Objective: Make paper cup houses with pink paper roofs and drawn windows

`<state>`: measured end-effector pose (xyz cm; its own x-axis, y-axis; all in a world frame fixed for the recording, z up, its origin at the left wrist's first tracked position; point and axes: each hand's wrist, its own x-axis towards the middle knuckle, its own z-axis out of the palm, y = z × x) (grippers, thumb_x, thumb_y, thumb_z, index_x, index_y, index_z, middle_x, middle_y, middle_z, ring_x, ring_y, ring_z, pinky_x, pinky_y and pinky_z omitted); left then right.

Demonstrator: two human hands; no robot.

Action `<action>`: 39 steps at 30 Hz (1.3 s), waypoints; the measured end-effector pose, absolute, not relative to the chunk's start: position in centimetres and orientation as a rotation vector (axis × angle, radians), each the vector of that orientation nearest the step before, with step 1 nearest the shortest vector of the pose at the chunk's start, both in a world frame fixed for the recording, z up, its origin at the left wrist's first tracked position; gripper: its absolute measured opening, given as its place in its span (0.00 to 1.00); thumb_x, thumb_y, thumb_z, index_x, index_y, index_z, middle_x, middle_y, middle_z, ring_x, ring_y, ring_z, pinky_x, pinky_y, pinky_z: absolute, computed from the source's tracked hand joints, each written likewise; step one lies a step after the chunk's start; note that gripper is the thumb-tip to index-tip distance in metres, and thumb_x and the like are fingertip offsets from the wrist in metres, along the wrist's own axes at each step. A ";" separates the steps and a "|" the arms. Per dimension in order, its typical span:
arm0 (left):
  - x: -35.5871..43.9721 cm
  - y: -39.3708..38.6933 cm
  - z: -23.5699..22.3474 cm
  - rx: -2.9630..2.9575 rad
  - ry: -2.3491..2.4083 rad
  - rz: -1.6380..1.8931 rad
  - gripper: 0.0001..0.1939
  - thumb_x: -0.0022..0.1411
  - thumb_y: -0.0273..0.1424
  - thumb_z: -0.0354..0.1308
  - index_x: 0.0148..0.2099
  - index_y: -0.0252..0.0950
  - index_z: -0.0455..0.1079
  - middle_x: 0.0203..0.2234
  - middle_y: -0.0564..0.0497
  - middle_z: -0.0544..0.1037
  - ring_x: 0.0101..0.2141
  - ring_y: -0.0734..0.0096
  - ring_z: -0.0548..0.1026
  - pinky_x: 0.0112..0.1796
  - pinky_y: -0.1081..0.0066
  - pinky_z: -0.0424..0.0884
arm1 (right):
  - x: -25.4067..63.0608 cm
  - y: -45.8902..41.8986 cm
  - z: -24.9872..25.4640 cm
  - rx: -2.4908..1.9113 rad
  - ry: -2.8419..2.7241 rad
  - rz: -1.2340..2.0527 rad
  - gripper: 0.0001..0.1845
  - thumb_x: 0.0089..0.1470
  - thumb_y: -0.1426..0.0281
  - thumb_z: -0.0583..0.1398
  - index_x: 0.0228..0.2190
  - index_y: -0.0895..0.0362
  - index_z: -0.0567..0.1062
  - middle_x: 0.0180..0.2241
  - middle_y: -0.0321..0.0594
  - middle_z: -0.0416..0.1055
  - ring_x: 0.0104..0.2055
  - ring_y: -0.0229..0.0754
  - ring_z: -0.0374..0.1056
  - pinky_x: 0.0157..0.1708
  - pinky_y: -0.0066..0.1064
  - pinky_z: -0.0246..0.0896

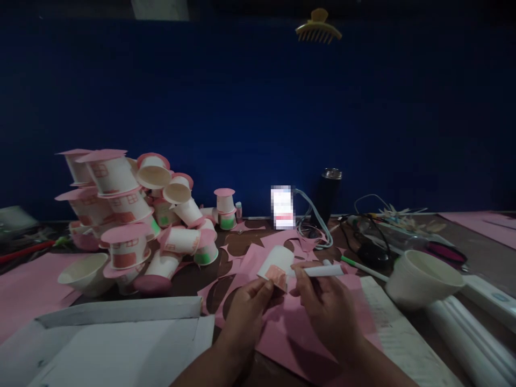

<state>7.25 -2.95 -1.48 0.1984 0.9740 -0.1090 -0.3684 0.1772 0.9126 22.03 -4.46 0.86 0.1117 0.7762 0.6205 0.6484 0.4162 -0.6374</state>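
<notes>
In the middle of the head view, my left hand [250, 307] is closed on the rim of a white paper cup [281, 259]. The cup lies tilted on its side and carries a coloured-in orange-pink patch. My right hand [322, 298] pinches a white marker [324, 270], its tip end close to the cup's right side. Whether the tip touches the cup I cannot tell. Below both hands lie pink paper sheets [298, 344] with round holes cut out. At left, several paper cups [128, 250] with pink disc tops and drawn windows and doors are piled up.
A white box lid [133, 349] lies front left beside a bowl [84, 274]. Further back stand a lit phone [282, 208] with a cable and a dark bottle [327, 199]. Right of my hands are stacked cups [425, 282] and a computer mouse [373, 255].
</notes>
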 end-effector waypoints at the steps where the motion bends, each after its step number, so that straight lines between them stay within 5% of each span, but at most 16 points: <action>1: 7.2 -2.9 -1.6 0.899 0.845 1.127 0.19 0.48 0.45 0.67 0.31 0.32 0.78 0.28 0.45 0.80 0.32 0.66 0.76 0.40 0.69 0.71 | 22.1 -4.5 0.9 -1.280 -1.602 0.151 0.12 0.61 0.64 0.54 0.33 0.55 0.75 0.21 0.34 0.75 0.22 0.39 0.72 0.26 0.28 0.64; 11: 7.3 -3.3 -1.3 1.123 0.889 1.039 0.17 0.56 0.43 0.60 0.35 0.33 0.78 0.29 0.47 0.80 0.32 0.66 0.75 0.41 0.69 0.68 | 21.9 -4.6 1.2 -1.181 -1.744 0.041 0.11 0.62 0.68 0.54 0.33 0.54 0.75 0.35 0.39 0.78 0.39 0.42 0.74 0.38 0.30 0.65; 26: 7.2 -3.1 -1.7 1.088 0.911 1.053 0.18 0.55 0.44 0.61 0.33 0.32 0.78 0.27 0.47 0.80 0.32 0.66 0.76 0.40 0.70 0.69 | 22.0 -4.6 1.3 -1.230 -1.718 0.049 0.13 0.62 0.66 0.53 0.32 0.54 0.76 0.29 0.38 0.79 0.29 0.40 0.74 0.31 0.28 0.65; 39: 7.1 -3.2 -1.5 1.168 0.978 1.040 0.19 0.55 0.45 0.61 0.34 0.32 0.79 0.27 0.46 0.80 0.33 0.62 0.76 0.40 0.67 0.69 | 22.0 -4.6 1.2 -1.237 -1.752 0.013 0.12 0.63 0.66 0.52 0.33 0.54 0.75 0.32 0.40 0.78 0.34 0.42 0.74 0.34 0.30 0.65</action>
<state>7.10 -3.24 -1.51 0.2391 0.9693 -0.0570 -0.1159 0.0868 0.9895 22.03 -4.62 1.20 -0.0296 0.7318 0.6809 0.7217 0.4870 -0.4920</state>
